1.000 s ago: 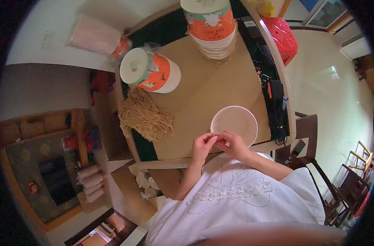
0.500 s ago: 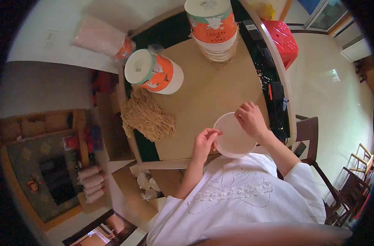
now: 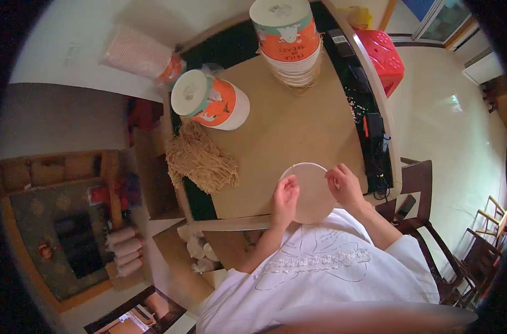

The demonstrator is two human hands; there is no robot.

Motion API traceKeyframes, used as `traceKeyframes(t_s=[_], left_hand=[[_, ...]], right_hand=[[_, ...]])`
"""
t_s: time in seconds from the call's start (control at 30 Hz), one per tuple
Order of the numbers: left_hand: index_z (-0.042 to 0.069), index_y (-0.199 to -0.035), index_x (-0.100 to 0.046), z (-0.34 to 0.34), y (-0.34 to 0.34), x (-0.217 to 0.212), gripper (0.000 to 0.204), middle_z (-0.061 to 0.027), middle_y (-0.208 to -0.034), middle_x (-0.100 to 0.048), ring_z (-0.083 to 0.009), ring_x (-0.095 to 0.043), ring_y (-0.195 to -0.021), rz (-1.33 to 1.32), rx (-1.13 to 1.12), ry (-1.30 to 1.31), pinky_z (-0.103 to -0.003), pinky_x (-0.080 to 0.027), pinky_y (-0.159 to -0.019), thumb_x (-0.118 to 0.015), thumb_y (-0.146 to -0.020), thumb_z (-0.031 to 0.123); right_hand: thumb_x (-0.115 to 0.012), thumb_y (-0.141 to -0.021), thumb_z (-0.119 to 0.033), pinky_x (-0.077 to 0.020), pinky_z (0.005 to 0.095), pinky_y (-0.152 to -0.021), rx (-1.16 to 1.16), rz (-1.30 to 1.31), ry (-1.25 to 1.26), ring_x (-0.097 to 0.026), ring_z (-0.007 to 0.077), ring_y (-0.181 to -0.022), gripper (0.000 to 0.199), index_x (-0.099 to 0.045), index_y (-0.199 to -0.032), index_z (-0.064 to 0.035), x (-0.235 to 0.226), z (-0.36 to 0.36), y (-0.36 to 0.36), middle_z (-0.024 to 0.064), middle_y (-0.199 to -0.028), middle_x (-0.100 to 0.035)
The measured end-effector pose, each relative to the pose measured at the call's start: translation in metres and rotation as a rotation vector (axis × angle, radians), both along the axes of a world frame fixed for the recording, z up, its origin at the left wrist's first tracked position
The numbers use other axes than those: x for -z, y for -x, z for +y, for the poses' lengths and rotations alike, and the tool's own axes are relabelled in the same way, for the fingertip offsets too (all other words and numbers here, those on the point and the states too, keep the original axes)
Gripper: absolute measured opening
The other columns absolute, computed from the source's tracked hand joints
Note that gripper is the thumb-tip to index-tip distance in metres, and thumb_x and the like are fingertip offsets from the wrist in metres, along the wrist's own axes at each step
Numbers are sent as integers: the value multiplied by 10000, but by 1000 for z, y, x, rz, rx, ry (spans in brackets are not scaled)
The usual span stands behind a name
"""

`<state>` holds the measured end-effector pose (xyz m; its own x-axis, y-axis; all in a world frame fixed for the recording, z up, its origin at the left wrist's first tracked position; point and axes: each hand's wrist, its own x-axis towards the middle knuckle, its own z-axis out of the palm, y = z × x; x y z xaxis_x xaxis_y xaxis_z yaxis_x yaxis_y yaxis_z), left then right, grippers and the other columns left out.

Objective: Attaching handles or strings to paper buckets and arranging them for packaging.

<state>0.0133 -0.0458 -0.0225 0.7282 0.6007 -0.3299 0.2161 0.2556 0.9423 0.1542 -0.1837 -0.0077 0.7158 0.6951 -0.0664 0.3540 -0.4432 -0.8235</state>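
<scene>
A round pale paper bowl [image 3: 310, 189] lies on the brown tabletop [image 3: 287, 128] near its front edge. My left hand [image 3: 285, 198] grips the bowl's left rim and my right hand [image 3: 344, 186] grips its right rim. A thin pale string seems to run across the bowl's top between my fingers. A heap of tan string or fibre [image 3: 199, 161] lies to the left on the table's edge.
A tall stack of orange printed bowls [image 3: 287, 39] stands at the back. Another orange stack [image 3: 209, 103] lies on its side at back left. A black strip with cables [image 3: 365, 117] runs along the right edge. A red stool [image 3: 382, 55] and a dark chair [image 3: 415, 195] are at right.
The bowl has slid toward me and to the table's front edge. My right hand moved from the far rim to the right rim; both hands now sit at opposite sides.
</scene>
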Motion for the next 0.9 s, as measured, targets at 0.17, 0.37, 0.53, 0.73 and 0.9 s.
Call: traceKeyframes(t_s=[0.17, 0.37, 0.53, 0.73, 0.9], left_hand=[[22, -1077, -543, -2, -8, 20, 232, -31, -1018, -573, -125, -552, -945, 94, -129, 408, -266, -453, -813, -574, -856, 89], [41, -996, -569, -7, -8, 5, 151, -11, -933, -582, -94, -548, -852, 227, 36, 257, -242, -449, -747, -570, -855, 93], [12, -1056, -561, -15, 9, 20, 232, -42, -960, -587, -114, -548, -870, 95, -218, 23, -269, -450, -800, -582, -851, 118], [33, -1158, -515, 2, -5, 44, 299, -56, -836, -611, -150, -580, -675, 170, -192, 798, -269, -478, -610, -564, -878, 125], [52, -1039, -610, 12, -11, -28, 183, 29, -681, -546, -37, -443, -515, 266, 103, 443, -158, -315, -439, -543, -895, 143]], right_hand=[[-580, -752, -2, -477, 382, -596, 23, 87, -75, -561, 313, -703, 123, -581, -850, -76, 1, -10, 17, 122, -807, -531], [-590, -756, -9, -484, 373, -598, 42, 110, -77, -574, 311, -699, 130, -583, -862, -83, 2, -18, 23, 122, -797, -538], [-595, -756, -14, -490, 368, -591, 63, 127, -101, -580, 307, -679, 125, -582, -858, -84, 4, -23, 26, 121, -790, -545], [-590, -754, -9, -500, 361, -598, -10, 148, -97, -585, 302, -684, 123, -572, -856, -76, 5, -26, 35, 123, -804, -553], [-610, -728, -16, -504, 383, -637, -73, 229, 31, -580, 306, -792, 152, -565, -858, -82, 3, -36, 36, 111, -865, -559]])
